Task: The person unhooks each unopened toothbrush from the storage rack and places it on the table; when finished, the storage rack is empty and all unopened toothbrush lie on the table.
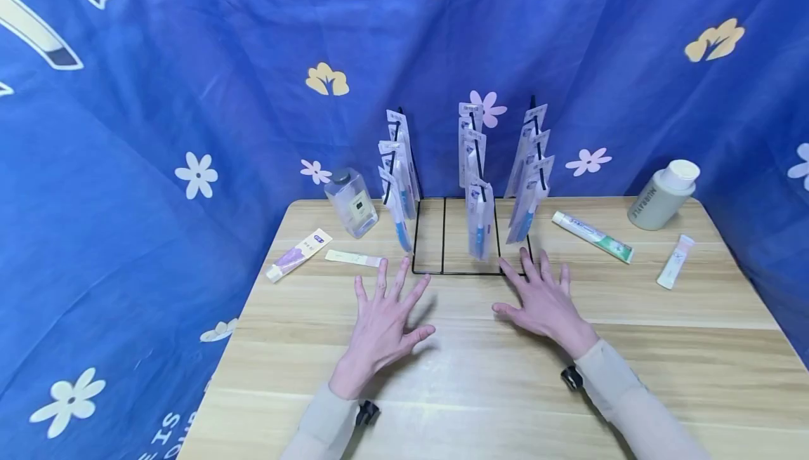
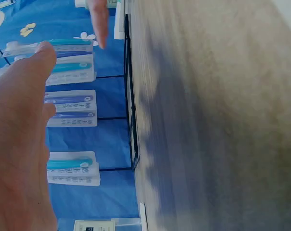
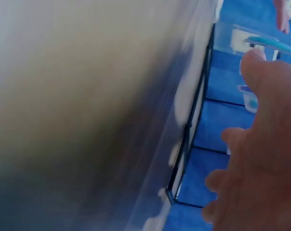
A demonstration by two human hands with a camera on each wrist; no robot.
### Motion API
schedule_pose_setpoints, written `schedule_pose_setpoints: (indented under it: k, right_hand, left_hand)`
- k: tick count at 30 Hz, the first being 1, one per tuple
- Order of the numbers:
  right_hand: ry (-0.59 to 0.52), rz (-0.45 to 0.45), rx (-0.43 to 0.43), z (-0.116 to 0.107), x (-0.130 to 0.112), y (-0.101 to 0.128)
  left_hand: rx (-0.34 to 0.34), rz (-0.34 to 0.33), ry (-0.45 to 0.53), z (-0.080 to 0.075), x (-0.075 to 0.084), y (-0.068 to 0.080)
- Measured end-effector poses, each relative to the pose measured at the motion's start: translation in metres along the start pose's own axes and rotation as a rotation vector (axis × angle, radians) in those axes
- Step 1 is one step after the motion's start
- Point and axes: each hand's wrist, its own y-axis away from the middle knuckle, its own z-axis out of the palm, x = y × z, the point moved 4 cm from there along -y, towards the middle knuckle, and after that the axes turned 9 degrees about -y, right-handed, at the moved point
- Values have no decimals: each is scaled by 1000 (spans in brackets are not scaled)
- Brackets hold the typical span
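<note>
Both hands are out over the wooden table (image 1: 474, 397), with fingers straight and spread wide, and neither has hold of anything. The left hand (image 1: 384, 326) is at the near left of a black wire rack (image 1: 444, 239), its shadow falling on the wood to its right. One fingertip lines up with the right end of a slim pale tube (image 1: 347, 257), though I can't tell whether they touch. The right hand (image 1: 545, 303) reaches to the near right corner of the rack, some fingertips overlapping its wire from where I look; contact there isn't clear either.

The rack stands at the far side of the table, in front of a blue cloth (image 1: 253, 109) with flowers on it. Slim clear packs hang on it in three rows running from near to far: left packs (image 1: 406, 200), middle packs (image 1: 478, 228) and right packs (image 1: 529, 196). Blue handles show through several of them.

Left of the rack are a clear bottle (image 1: 346, 200) with a dark cap and, nearer and farther left, a purple-and-white tube (image 1: 299, 255). To the right lie a green-and-white tube (image 1: 594, 237) and a small white tube (image 1: 675, 262), with a grey bottle (image 1: 657, 201) under a white cap farther back
</note>
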Motion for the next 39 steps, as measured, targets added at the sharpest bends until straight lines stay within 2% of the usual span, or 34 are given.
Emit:
schedule_pose_setpoints:
  k: [6,9,11,14,17,19,21,24,27,29,31,34,37,39]
  right_hand:
    - [-9,41,-148,5,7,-21]
    - [-23,59,-198,6,8,-24]
    - [-30,64,-223,6,7,-25]
    - [-36,56,-241,5,5,-24]
    - [-33,51,-244,6,5,-24]
    - [-35,52,-242,6,5,-24]
    - [-35,52,-240,7,5,-24]
    - [-35,57,-246,8,5,-24]
    - [-29,59,-248,9,5,-25]
    - [-22,62,-250,9,6,-25]
    - [-19,60,-251,9,6,-25]
    - [-7,65,-251,9,6,-26]
    - [2,63,-244,9,6,-26]
    - [6,65,-242,9,6,-26]
  left_hand:
    - [-51,-8,13,0,1,-1]
    - [-32,-19,43,-2,0,-3]
    - [34,-40,98,-5,-3,-5]
    - [211,-90,243,-13,-13,-13]
    - [382,-166,439,-22,-31,-25]
    - [443,-230,586,-27,-45,-37]
    - [462,-293,741,-29,-59,-50]
    - [436,-337,990,-32,-76,-70]
    - [378,-327,1198,-32,-87,-88]
    - [327,-308,1297,-32,-91,-98]
    - [273,-300,1347,-30,-94,-105]
    - [198,-289,1372,-27,-94,-113]
    - [180,-268,1393,-24,-91,-120]
    - [196,-247,1405,-23,-88,-124]
